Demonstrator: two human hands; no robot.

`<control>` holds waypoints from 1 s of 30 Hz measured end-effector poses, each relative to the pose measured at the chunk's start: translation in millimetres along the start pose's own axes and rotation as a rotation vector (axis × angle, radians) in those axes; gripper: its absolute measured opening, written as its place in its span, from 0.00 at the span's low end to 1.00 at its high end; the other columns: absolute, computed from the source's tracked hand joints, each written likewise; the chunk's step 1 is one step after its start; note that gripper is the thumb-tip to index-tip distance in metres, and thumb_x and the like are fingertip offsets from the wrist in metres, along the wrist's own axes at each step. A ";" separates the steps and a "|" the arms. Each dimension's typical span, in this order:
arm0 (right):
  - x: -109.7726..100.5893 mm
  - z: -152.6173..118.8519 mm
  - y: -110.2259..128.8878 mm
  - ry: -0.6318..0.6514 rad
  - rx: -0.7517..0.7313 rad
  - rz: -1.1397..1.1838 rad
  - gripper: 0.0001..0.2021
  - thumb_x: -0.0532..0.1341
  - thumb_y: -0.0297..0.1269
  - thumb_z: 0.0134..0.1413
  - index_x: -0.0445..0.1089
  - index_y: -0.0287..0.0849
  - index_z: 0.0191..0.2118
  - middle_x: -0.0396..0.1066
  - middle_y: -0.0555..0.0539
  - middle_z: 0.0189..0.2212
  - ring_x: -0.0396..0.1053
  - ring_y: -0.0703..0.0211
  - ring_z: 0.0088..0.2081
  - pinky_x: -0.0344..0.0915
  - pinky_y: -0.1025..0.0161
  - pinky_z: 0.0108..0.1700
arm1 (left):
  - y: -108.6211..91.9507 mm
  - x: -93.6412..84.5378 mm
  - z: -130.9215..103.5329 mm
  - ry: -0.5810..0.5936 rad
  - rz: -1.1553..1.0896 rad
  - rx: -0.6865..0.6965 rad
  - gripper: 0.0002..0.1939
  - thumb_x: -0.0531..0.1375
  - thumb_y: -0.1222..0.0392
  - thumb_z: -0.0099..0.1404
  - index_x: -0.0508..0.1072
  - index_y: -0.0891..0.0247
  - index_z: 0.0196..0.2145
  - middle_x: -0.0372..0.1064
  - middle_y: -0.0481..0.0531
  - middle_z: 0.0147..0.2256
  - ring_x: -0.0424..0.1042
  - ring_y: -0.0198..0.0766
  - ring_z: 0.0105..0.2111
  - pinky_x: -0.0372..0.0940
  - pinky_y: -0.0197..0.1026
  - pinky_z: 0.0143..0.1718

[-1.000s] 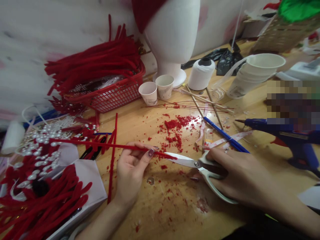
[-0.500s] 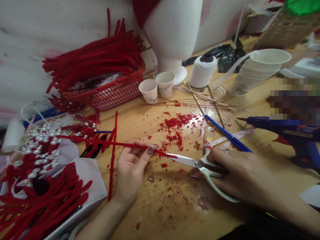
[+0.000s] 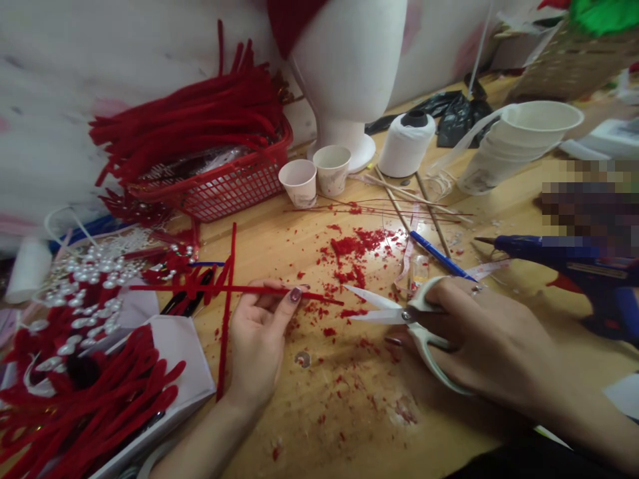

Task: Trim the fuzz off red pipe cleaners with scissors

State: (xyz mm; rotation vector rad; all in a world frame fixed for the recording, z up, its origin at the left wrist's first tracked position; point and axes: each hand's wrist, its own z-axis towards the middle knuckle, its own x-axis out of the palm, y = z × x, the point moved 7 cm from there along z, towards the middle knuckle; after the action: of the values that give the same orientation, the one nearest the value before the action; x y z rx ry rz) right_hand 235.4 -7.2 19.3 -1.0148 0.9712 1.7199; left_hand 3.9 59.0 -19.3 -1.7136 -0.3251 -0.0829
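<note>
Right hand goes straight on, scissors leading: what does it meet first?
Probably the red pipe cleaner in the left hand; its near end lines up between the open scissors in the right hand. Depth is unclear.

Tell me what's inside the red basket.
A heap of fuzzy red stems tops the red basket, with crinkled clear plastic showing beneath. What lies deeper is covered; I can't tell.

Open scissors (image 3: 407, 317) near the pinched red stem (image 3: 319, 297)

It's a craft workshop (scissors (image 3: 408, 317), glue gun (image 3: 582, 268)).
</note>
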 end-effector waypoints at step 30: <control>-1.5 1.7 10.9 0.002 -0.150 -0.151 0.11 0.54 0.39 0.56 0.62 0.43 0.25 0.65 0.50 0.19 0.60 0.63 0.19 0.51 0.65 0.24 | 6.3 -2.4 -2.6 0.049 0.142 -0.022 0.12 0.70 0.59 0.49 0.69 0.61 0.27 0.72 0.45 0.23 0.73 0.33 0.23 0.68 0.33 0.27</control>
State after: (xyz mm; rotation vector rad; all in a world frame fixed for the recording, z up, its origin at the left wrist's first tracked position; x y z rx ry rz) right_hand 225.3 -9.3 23.2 -1.1566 0.7549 1.6846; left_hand 3.5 55.2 -25.4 -1.7489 -0.1663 -0.0248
